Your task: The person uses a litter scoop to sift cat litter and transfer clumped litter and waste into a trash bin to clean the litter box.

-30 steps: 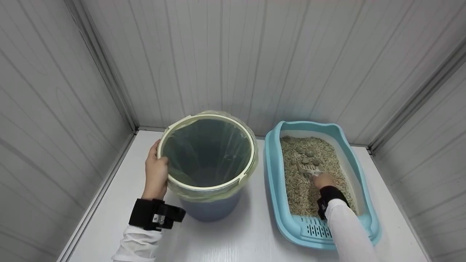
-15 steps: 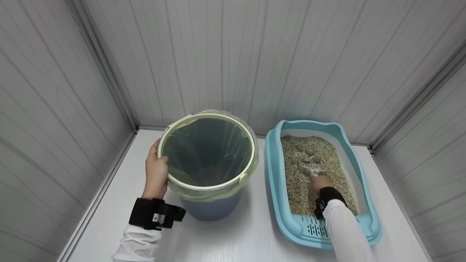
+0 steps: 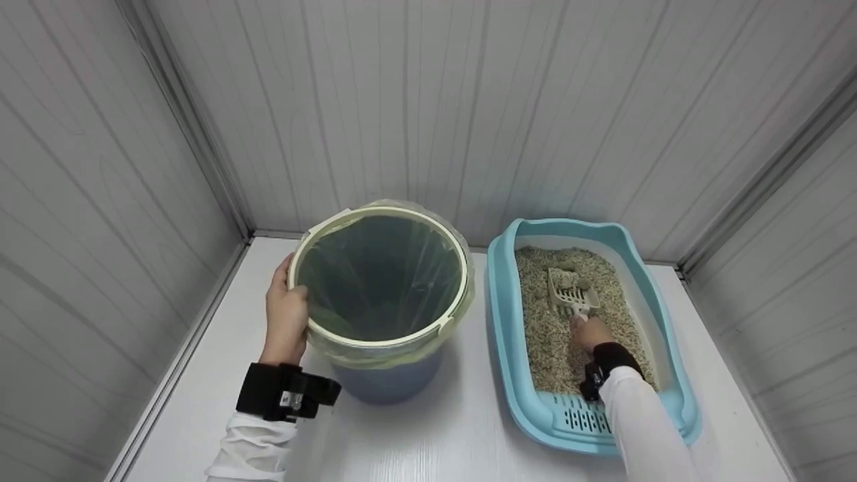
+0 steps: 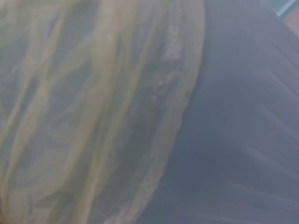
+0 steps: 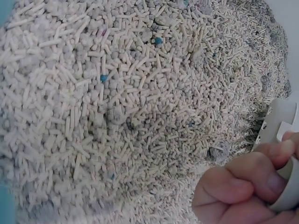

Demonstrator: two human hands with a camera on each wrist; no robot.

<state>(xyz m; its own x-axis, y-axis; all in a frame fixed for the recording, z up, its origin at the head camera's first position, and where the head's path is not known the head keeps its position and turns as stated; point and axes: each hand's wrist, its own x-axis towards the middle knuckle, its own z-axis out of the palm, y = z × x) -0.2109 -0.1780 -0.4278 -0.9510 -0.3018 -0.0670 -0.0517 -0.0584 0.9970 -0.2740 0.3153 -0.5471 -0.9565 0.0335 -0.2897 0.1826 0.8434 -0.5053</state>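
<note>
With its fingers curled round the handle, my right hand (image 3: 592, 334) holds a pale slotted litter scoop (image 3: 572, 289). The scoop is over the cat litter (image 3: 552, 355), and a few greyish clumps (image 3: 566, 278) lie in its head. In the right wrist view the fingers (image 5: 261, 170) wrap the handle above loose pellets. My left hand (image 3: 288, 318) grips the left rim of a blue bin (image 3: 395, 385), thumb on top and fingers outside. A thin yellowish bag (image 3: 388, 358) lines the bin and folds over its rim; it fills much of the left wrist view, beside the blue bin wall.
The litter sits in a light-blue litter box (image 3: 505, 335) with raised sides and a slotted front step, right of the bin. Both stand on a white table (image 3: 428, 442). Grey panelled walls (image 3: 428, 120) enclose the back and both sides.
The scoop has come up out of the litter among the clumps and now shows more fully, with clumps in its head. My left hand stays on the bin rim.
</note>
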